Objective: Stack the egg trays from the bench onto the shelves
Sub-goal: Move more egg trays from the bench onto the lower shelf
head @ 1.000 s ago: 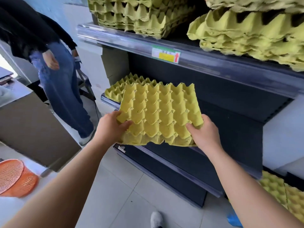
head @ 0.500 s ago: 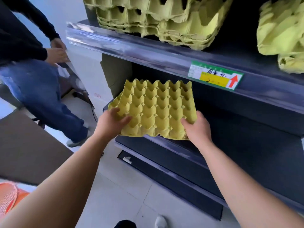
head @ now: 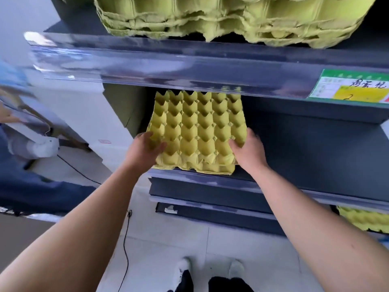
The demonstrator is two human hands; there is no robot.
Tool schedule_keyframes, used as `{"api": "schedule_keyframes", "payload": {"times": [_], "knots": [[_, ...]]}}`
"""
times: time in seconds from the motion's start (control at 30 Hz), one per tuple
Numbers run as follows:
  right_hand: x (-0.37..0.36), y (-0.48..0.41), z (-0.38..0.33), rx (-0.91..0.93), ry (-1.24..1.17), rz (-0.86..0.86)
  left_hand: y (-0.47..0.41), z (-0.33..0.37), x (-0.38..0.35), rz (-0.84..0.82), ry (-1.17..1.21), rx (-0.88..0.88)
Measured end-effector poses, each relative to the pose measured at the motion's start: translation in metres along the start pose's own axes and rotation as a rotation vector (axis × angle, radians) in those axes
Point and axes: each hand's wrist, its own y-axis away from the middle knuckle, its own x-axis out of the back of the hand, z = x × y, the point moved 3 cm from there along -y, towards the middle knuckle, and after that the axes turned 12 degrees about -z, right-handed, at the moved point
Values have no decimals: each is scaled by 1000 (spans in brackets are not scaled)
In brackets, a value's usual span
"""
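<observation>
since a second ago the tray has gone from mid-air in front of the rack to deep inside the middle shelf, its far edge now tucked under the upper shelf. both hands still hold it. the left hand grips the near left corner, thumb lying on top across the cups, the other fingers hidden below. the right hand grips the right edge near the front, fingers curled over the rim. the tray lies cups up and nearly level, its near edge just at the shelf's front lip. more yellow layered edges show under that near edge, so it seems to rest on other trays; how many i cannot tell. on the upper shelf stand two stacks of the same trays, side by side and touching. a green and yellow label sits in that shelf's front strip at the right. low trays lie at the far right, below the middle shelf. a black cable runs over the floor, and white shoes show at the bottom. another person at the left is only a blur.
</observation>
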Motion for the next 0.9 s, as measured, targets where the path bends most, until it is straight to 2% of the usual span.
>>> {"api": "schedule_keyframes", "payload": {"times": [0.2,0.37,0.5,0.7,0.9], "knots": [[-12,-5,-1,-73,37,-9,-19,-5,0,-21,-23,-53],[-16,-13,-8,-70,34,25,-27,-3,9,85,39,-92],[-25,-16,-12,-95,47,-10,-33,-12,8,15,24,-49],[-28,-14,-10,-107,86,-24,-31,-17,2,-27,-64,-79],[-2,14,-20,19,255,48,-11,8,3,42,-306,-187]]}}
